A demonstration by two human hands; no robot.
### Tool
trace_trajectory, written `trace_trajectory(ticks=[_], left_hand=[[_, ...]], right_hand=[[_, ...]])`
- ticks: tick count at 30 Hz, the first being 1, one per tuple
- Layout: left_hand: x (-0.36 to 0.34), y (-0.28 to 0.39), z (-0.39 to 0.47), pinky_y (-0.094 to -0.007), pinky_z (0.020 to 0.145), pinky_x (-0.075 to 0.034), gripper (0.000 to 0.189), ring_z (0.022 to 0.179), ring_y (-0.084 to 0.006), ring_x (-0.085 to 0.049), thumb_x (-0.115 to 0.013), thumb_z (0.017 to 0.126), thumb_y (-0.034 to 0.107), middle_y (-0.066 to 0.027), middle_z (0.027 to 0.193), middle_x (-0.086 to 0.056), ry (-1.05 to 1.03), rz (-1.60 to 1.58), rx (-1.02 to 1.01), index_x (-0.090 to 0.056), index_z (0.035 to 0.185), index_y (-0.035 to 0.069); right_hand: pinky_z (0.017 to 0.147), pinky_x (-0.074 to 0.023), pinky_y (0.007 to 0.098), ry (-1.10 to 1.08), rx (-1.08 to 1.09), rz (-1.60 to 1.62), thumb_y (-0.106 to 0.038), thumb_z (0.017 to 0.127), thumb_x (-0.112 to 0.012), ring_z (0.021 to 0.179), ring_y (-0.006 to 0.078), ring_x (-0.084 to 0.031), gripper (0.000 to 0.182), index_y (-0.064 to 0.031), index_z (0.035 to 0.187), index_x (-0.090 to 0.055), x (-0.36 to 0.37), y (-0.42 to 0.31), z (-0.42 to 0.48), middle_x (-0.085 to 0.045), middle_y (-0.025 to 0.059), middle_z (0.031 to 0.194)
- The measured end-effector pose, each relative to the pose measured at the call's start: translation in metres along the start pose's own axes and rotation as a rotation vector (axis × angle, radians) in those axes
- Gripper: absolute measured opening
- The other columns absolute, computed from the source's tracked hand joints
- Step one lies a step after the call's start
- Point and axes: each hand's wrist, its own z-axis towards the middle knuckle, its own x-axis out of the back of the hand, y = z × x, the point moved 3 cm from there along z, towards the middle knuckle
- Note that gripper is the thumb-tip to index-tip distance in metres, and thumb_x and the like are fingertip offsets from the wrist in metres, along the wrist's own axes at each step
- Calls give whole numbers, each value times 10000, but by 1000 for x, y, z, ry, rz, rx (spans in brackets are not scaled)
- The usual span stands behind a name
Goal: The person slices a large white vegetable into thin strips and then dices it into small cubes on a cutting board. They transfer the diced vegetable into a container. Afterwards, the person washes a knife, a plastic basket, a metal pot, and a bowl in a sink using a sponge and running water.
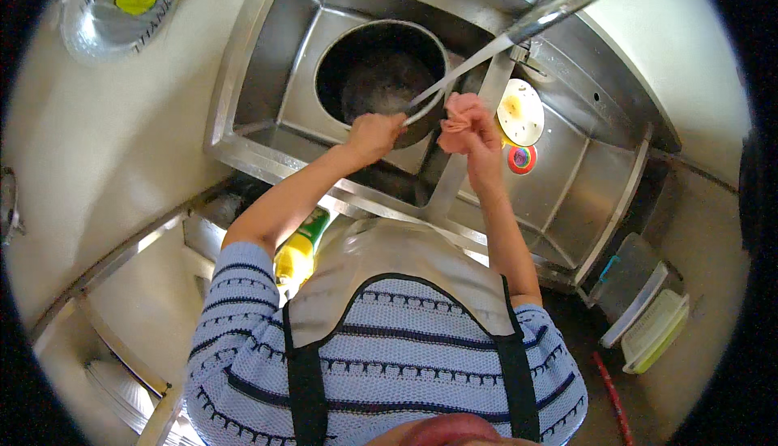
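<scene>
In the left sink basin (298, 87) stands a large dark-bottomed metal pot (389, 69). My left hand (374, 136) grips its near rim. Water (459, 73) streams from the metal faucet spout (556, 13) into the pot close to that hand. My right hand (483, 145) is shut on a crumpled pink cloth (462, 119), just right of the pot and over the divider between the basins. In the right basin (559, 169) sits a white bowl (519, 111) with yellowish stains and small bits inside. Near it lies a round red piece with a multicoloured centre (521, 159).
A clear plastic bag (103, 26) with a yellow item inside lies on the counter at left. Below the front edge of the sink is a green and yellow bottle (302, 245). Plastic baskets or trays (656, 330) stand at the right, near a red stick (612, 400).
</scene>
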Motion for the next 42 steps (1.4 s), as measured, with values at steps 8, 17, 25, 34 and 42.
trace_trajectory(ticks=[8,17,25,34,42], left_hand=[[48,-16,13,-448,592,-440,318,679,-394,-600,-511,957,343,-183,714,-613,334,-350,131,-617,835,69],[30,-55,-17,-375,528,-370,380,525,-206,-434,-569,964,348,-123,579,-480,399,-516,323,-573,759,29],[25,-62,-4,-324,538,-365,333,594,-119,-453,-569,976,297,-43,646,-525,404,-596,350,-590,781,28],[0,-88,61,-375,798,-548,306,847,-249,-634,-490,1008,228,-116,960,-648,376,-1521,870,-611,1110,-34],[19,-154,84,-437,806,-522,455,966,-294,-626,-478,1011,314,-194,1159,-627,680,-1247,1114,-559,1191,-96]], right_hand=[[967,-433,431,-149,587,-872,-113,888,-647,1149,352,-512,398,-114,1265,-520,-63,38,21,-496,154,1301],[850,-488,444,-353,-142,-840,-269,941,-553,1007,354,-578,298,-46,1138,-547,1,180,216,-600,180,1094],[787,-512,474,-377,602,-1878,-268,905,-530,966,371,-558,390,-47,1225,-551,-32,173,180,-557,203,1138],[988,-398,548,-118,657,-1449,-260,809,-674,1302,355,-445,527,-184,1310,-527,-109,94,9,-467,175,1367],[1050,-306,623,-69,719,-1341,-176,853,-659,1356,367,-363,412,-159,1243,-527,-64,151,-11,-408,187,1388]])
